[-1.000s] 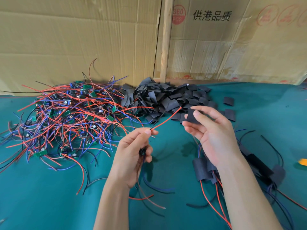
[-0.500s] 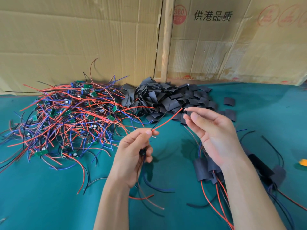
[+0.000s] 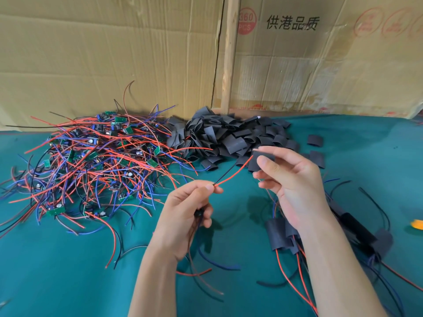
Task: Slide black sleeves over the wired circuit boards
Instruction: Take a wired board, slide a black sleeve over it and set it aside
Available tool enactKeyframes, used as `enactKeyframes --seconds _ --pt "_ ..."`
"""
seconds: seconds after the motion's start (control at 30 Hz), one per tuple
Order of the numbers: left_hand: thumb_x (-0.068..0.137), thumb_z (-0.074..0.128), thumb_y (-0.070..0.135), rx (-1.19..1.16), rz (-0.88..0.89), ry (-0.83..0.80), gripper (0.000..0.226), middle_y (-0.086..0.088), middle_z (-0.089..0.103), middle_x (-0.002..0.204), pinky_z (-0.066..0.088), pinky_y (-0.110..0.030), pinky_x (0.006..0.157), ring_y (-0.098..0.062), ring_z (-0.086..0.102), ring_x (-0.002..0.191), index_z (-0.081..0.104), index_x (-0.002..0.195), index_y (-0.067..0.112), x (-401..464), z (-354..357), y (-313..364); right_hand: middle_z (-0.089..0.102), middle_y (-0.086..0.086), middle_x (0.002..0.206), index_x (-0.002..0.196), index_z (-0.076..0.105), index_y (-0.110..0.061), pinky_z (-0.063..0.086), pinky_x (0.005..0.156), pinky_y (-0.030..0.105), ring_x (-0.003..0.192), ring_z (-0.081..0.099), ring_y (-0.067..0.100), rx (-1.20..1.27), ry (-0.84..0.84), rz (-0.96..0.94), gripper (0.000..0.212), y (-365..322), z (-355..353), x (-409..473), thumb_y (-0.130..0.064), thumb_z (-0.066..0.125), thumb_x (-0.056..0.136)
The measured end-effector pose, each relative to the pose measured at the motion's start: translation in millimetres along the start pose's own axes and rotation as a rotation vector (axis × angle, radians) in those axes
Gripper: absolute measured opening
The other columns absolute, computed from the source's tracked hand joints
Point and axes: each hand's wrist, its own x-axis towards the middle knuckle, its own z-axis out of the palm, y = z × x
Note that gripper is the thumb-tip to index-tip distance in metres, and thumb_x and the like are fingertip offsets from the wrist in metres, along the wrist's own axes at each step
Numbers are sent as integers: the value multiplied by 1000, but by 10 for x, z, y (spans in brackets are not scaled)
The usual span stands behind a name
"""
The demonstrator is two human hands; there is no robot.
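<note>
Left grip (image 3: 194,209) pinches limp red and black wires (image 3: 233,173) – right grip (image 3: 290,177) pinches a sleeve (image 3: 257,161): light, floppy, best squeezed open at its edges.

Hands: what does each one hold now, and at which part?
The left hand pinches the red and black wires near their base. The right hand pinches a black sleeve near one end.
</note>
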Motion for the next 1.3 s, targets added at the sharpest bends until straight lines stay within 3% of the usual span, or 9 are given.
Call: enactKeyframes --seconds 0.23,0.37,0.5,0.7,0.83,1.03,1.13,1.3 --pt "77 60 17 49 -9 -1 13 10 54 55 38 -20 44 -12 43 50 67 67 12 -9 -6 -7 67 10 82 103 81 -18 53 59 23 69 72 20 -57 -81 23 39 -28 -89 -8 -30 90 66" --pt "63 65 23 54 -22 -29 9 7 57 59 38 -20 44 -11 44 51 63 55 20 -10 -9 5 77 11 95 102 81 -17 53 61 23 71 69 20 -62 -173 44 36 -63 -136 -21 -25 91 68" --pt "57 64 28 24 -29 -31 12 2 54 61 36 -20 44 -11 43 51 59 50 20 0 -34 -2 75 9 84 97 82 -15 53 59 22 68 69 19 -65 -244 72 33 -83 -163 -22 -22 88 66" --pt "59 66 29 31 -40 -35 12 5 53 59 33 -20 43 -11 42 50 59 57 19 6 -63 -20 77 15 95 94 80 -14 52 59 25 66 65 21 -92 -367 107 27 -81 -163 -27 -15 84 68" --pt "75 64 21 70 -90 -46 12 6 42 56 31 -18 40 -13 40 47 64 71 10 2 -62 -34 76 21 99 93 80 -15 51 57 26 68 65 20 -191 -423 75 23 -59 -140 -35 -6 81 73" --pt "87 63 21 93 -171 -59 6 2 40 60 30 -19 38 -14 40 44 64 81 22 3 -45 -20 79 9 99 92 77 -18 47 54 25 70 63 13 -307 -401 69 25 10 -57 -39 -13 86 69" --pt "94 57 11 86 -163 -74 13 0 44 60 33 -21 38 -17 45 44 62 87 20 -5 -61 -24 76 7 89 85 76 -19 47 55 24 67 59 16 -194 -331 75 26 39 -53 -30 -7 86 64" --pt "100 53 12 90 -171 -93 8 -1 51 63 37 -22 38 -19 52 48 60 99 16 -1 -38 -18 68 11 89 92 73 -16 47 56 23 61 55 16 67 -239 117 29 102 125 -46 0 79 69"
